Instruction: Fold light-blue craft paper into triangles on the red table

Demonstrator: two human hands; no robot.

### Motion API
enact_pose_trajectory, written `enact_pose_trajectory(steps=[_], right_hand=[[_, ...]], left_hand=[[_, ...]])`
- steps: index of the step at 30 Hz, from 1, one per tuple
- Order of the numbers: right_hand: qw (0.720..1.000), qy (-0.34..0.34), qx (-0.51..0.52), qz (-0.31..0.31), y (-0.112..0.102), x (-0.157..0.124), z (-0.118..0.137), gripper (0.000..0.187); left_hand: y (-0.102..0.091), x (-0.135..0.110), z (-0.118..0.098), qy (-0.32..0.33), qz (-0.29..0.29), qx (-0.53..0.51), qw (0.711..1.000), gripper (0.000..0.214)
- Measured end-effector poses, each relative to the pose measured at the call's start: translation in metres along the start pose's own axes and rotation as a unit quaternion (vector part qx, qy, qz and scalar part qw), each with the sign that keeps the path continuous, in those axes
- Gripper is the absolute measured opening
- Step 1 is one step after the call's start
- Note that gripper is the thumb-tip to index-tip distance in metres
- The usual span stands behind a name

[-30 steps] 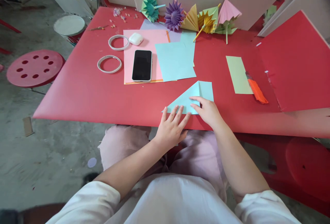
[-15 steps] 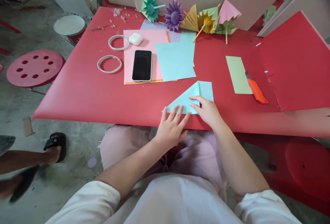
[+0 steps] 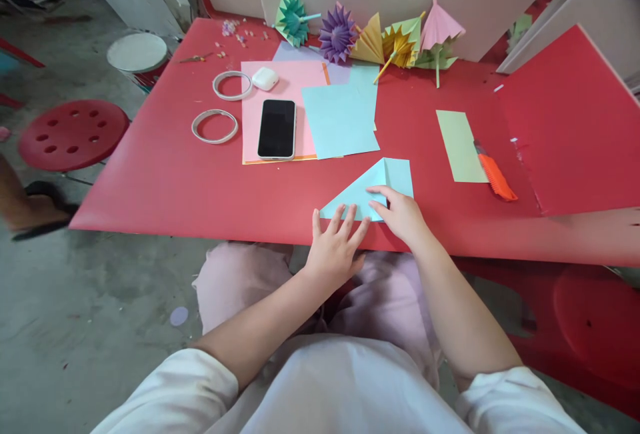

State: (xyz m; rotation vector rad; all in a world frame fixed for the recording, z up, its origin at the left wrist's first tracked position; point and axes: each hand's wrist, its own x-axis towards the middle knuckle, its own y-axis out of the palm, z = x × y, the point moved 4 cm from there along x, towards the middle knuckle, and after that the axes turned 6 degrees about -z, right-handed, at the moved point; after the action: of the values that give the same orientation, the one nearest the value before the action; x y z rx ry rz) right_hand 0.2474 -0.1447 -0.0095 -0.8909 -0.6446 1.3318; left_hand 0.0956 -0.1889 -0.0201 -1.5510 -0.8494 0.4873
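Observation:
A light blue paper sheet (image 3: 376, 183), folded into a triangle with a strip left over on its right, lies near the front edge of the red table (image 3: 165, 174). My left hand (image 3: 336, 247) rests open with fingers spread, fingertips pressing the fold's lower edge. My right hand (image 3: 401, 214) lies flat on the paper just to the right, fingers stretched toward the middle of the triangle. Neither hand holds anything.
Farther back lie a black phone (image 3: 277, 129) on pink paper (image 3: 285, 87), blue sheets (image 3: 340, 117), two tape rings (image 3: 215, 125), a white earbud case (image 3: 265, 78), a green strip (image 3: 460, 145), an orange cutter (image 3: 495, 177) and folded paper umbrellas (image 3: 400, 37). A red stool (image 3: 73, 134) stands left; another person's foot (image 3: 30, 211) is beside it.
Both hands stay in place on the folded blue paper. Another person's sandalled foot came into view at lower left and has moved up toward the stool. The view shifted slightly.

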Motion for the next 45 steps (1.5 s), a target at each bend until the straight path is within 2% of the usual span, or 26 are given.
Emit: enact_pose_trajectory(steps=[8,22,28,45], right_hand=[[1.000,0.002,-0.001,0.006,-0.0003,-0.0004,0.0005,0.031],[1.000,-0.012,-0.016,-0.005,0.0014,0.0006,-0.0026,0.031],[1.000,-0.010,-0.013,-0.003,0.0011,0.0001,-0.0016,0.031],[0.999,-0.031,-0.028,-0.019,0.0034,-0.0024,-0.0021,0.032]], left_hand=[[-0.0036,-0.0016,-0.0043,-0.040,0.012,0.012,0.999,0.072],[-0.0003,-0.0013,-0.0018,0.000,0.013,0.029,0.999,0.077],[-0.0023,-0.0019,-0.0011,-0.007,0.002,0.031,1.000,0.069],[0.0000,-0.0030,0.0018,-0.005,0.003,0.013,1.000,0.067]])
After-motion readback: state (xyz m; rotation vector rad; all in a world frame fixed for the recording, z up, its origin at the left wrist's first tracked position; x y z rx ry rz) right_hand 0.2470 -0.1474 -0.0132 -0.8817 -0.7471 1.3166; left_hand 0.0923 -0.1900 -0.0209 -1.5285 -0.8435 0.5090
